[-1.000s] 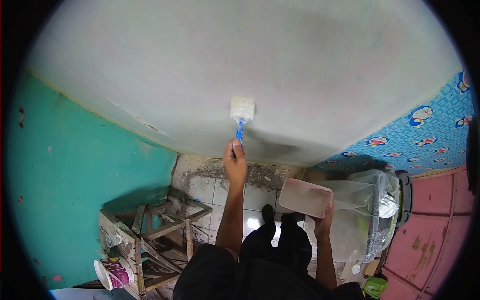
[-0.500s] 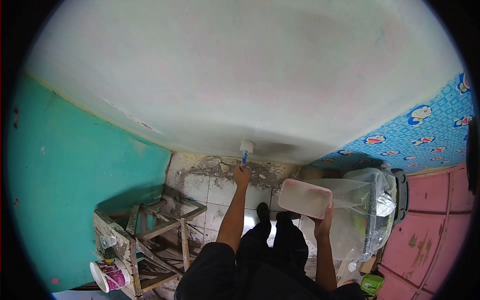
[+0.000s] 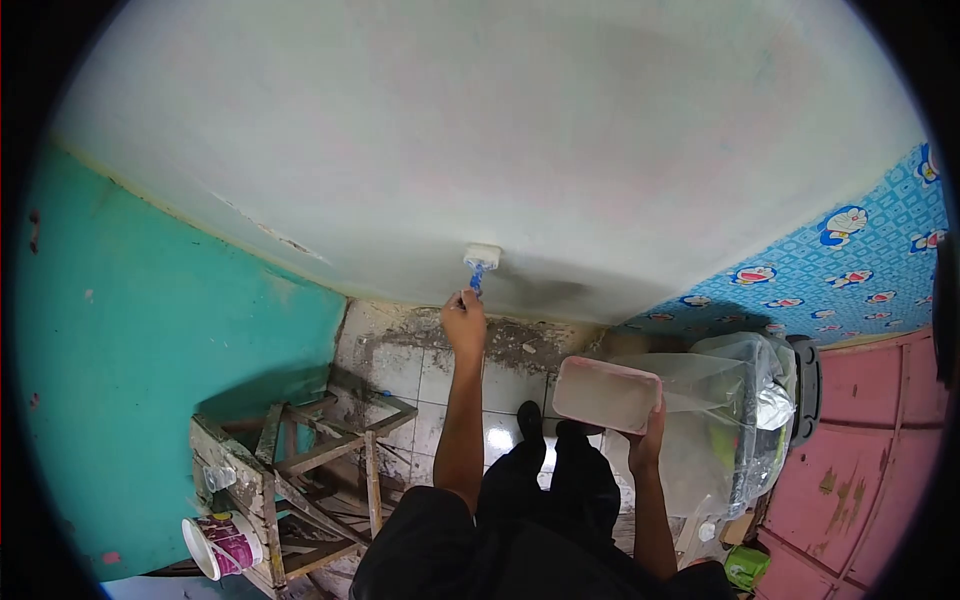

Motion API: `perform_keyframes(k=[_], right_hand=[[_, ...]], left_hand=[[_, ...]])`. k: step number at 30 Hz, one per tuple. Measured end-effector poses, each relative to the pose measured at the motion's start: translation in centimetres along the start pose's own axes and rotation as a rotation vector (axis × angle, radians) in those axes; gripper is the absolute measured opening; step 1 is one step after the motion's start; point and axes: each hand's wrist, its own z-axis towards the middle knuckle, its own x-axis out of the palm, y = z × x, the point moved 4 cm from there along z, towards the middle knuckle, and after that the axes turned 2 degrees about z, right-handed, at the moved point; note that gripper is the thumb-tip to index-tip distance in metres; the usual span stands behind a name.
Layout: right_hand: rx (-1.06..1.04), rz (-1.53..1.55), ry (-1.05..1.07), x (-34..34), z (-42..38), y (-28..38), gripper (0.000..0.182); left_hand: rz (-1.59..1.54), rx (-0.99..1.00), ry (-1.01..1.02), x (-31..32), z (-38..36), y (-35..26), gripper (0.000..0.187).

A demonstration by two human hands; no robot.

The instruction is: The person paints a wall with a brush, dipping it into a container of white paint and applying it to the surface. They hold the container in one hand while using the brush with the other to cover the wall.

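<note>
My left hand (image 3: 463, 322) is closed around the blue handle of a paint brush (image 3: 482, 257). Its wide white head touches the lower part of the pale wall (image 3: 420, 180). On the right, my right hand (image 3: 647, 436) grips the near right corner of a shallow pinkish tray (image 3: 606, 364), with my thumb along its side. Pale paint (image 3: 605, 398) covers the bottom of this tray, which I hold roughly level over the floor. The fingers beneath the tray are partly hidden.
At left, a worn wooden frame (image 3: 320, 462) stands by the green wall (image 3: 170, 330), with a white and purple bucket (image 3: 237, 546) hanging there. To the right are a plastic-covered bin (image 3: 735, 420) and a pink cabinet (image 3: 850, 480). My feet (image 3: 530, 425) stand on dirty tiles.
My left hand has moved the brush up the wall and slightly left. The tray in my right hand has barely shifted.
</note>
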Motion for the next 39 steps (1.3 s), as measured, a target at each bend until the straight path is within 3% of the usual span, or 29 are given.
perform_keyframes(k=[6,10,12,18,24,29,33,36,39], right_hand=[[-0.029,-0.005,0.031,0.4,0.5,-0.6,0.063],[-0.013,-0.009,0.017,0.5,0.7,-1.1,0.065],[-0.005,0.002,0.024,0.8,0.7,-1.0,0.064],[0.006,-0.014,-0.046,0.6,0.4,-0.8,0.063],[-0.003,-0.046,-0.031,-0.3,0.8,-1.2,0.065],[-0.010,-0.078,-0.035,-0.7,1.0,-1.5,0.065],[0.015,-0.085,-0.041,0.0,0.8,-1.2,0.064],[0.014,-0.080,-0.029,0.7,0.8,-0.9,0.063],[0.000,-0.103,-0.004,0.6,1.2,-1.3,0.063]], left_hand=[[-0.245,0.141,-0.082,-3.2,-3.2,-10.4,0.032],[-0.257,0.291,-0.053,-3.1,-2.5,-11.4,0.027],[-0.286,0.301,-0.017,-1.9,-1.1,-8.3,0.026],[0.013,0.295,0.017,1.6,0.5,6.2,0.033],[0.297,0.144,0.008,3.6,1.4,23.6,0.034],[0.449,0.090,-0.071,4.4,1.8,28.0,0.031],[0.394,-0.061,-0.033,4.9,2.6,27.0,0.030],[0.274,0.006,0.035,4.4,2.8,20.4,0.033],[0.147,0.016,-0.067,3.3,2.2,13.5,0.036]])
